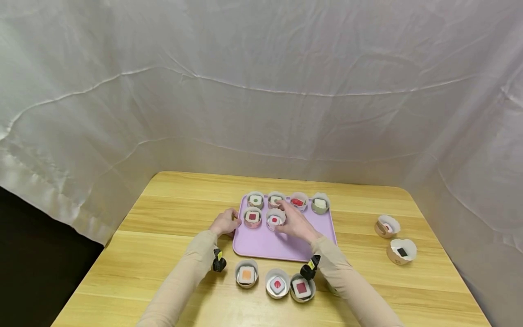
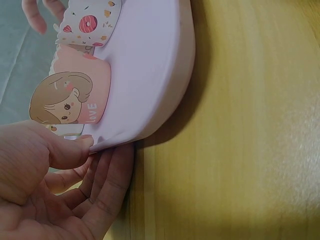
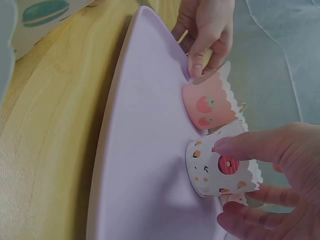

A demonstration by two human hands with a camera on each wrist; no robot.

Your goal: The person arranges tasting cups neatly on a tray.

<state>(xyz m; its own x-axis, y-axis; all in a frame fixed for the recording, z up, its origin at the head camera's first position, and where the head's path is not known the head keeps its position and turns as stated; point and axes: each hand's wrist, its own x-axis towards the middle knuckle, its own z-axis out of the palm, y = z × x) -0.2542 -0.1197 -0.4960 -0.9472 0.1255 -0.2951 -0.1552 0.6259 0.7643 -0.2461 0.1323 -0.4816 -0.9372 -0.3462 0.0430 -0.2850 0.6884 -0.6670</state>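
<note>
My left hand pinches the left rim of a lilac tray, thumb on top and fingers beneath, as the left wrist view shows. My right hand is spread over the tray beside a white paper cup with a doughnut print; thumb and fingers stand apart around it. Whether the thumb touches the cup is hard to tell. Inside that cup lies a white block with a red mark. To its left stands a pink paper cup, its block marked dark red. Both cups sit upright on the tray.
Several more cups line the tray's far edge, among them a greenish cup and a pink one. Nearer me, a cup with an orange-marked block stands beside others. Two cups, one with a black-marked block, stand at right.
</note>
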